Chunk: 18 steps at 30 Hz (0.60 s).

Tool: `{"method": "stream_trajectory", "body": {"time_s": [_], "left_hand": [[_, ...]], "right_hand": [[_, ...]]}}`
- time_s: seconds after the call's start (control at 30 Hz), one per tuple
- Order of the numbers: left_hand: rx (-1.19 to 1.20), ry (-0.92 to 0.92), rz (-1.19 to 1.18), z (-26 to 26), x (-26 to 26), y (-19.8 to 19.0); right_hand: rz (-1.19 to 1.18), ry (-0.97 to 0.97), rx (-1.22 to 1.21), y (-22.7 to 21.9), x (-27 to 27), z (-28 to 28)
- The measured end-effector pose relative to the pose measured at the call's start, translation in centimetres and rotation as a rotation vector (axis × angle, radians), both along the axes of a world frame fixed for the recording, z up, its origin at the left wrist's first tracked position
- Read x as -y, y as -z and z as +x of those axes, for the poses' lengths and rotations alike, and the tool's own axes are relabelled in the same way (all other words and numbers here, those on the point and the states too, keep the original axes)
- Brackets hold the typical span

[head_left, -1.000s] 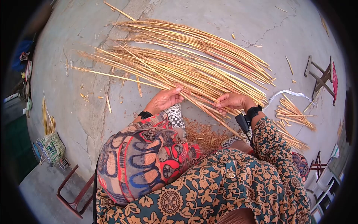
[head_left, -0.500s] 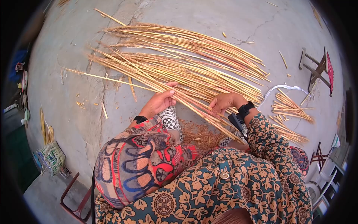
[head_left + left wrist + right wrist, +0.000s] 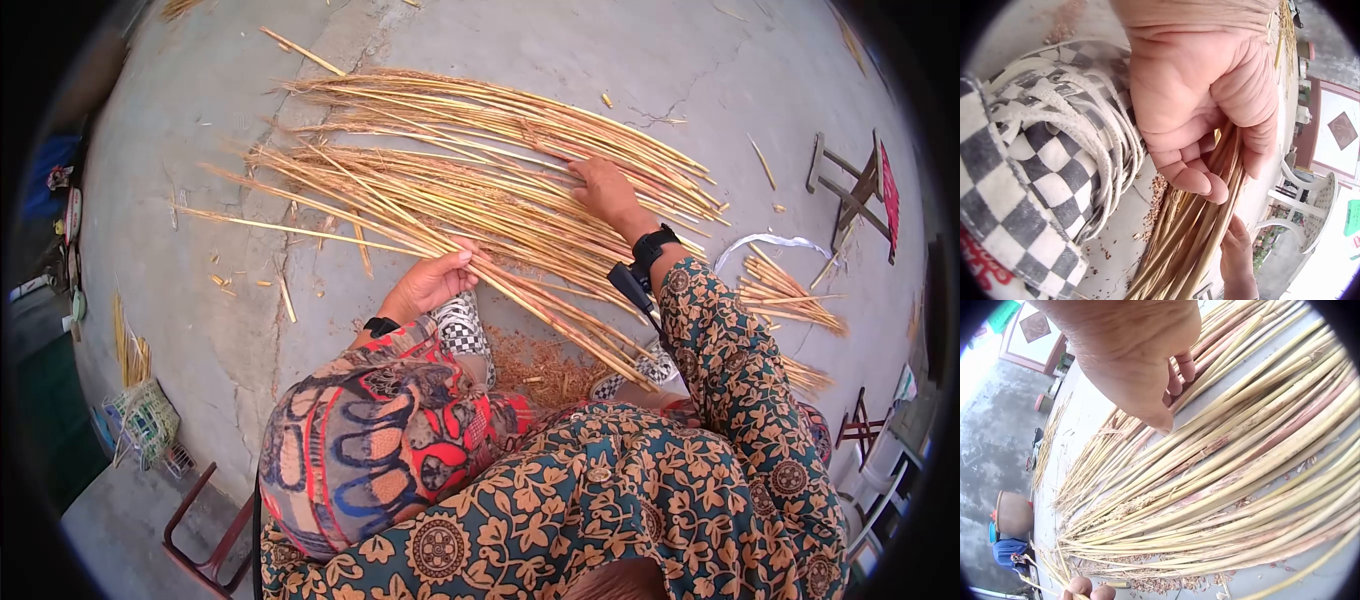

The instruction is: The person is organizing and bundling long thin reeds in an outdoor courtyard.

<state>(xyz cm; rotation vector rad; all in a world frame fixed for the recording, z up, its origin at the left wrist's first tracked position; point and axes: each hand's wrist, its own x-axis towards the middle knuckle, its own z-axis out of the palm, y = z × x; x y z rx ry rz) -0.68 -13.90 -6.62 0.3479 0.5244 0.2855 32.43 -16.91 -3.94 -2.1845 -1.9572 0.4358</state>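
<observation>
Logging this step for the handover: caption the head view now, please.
Left hand grips a bundle of stalks; right hand reaches onto the stalks spread on the floor.

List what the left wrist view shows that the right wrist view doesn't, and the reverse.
Only the left wrist view: the checkered shoe with its white laces, and the white chair.

Only the right wrist view: the brown pot, the blue cloth, and the wide spread of stalks on the floor below the right hand.

Both: the two hands, with the left hand holding a bunch of stalks, and the diamond-marked panel in the background.
</observation>
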Motion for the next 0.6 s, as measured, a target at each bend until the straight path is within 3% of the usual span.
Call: {"method": "stream_trajectory", "body": {"time_s": [0.13, 0.23, 0.33, 0.6], "left_hand": [[0.008, -0.015, -0.014, -0.1, 0.1, 0.0], [0.003, -0.01, -0.023, -0.1, 0.0, 0.1], [-0.002, 0.016, -0.002, -0.1, -0.1, 0.3], [0.007, 0.032, 0.052, 0.1, 0.0, 0.1]], "right_hand": [[0.001, 0.11, 0.061, 0.7, 0.7, -1.4], [-0.101, -0.026, 0.155, 0.3, 1.3, -2.1], [-0.016, -0.091, 0.2, -0.2, 3.2, -3.1], [0.062, -0.129, 0.029, 0.4, 6.5, -3.4]]}}
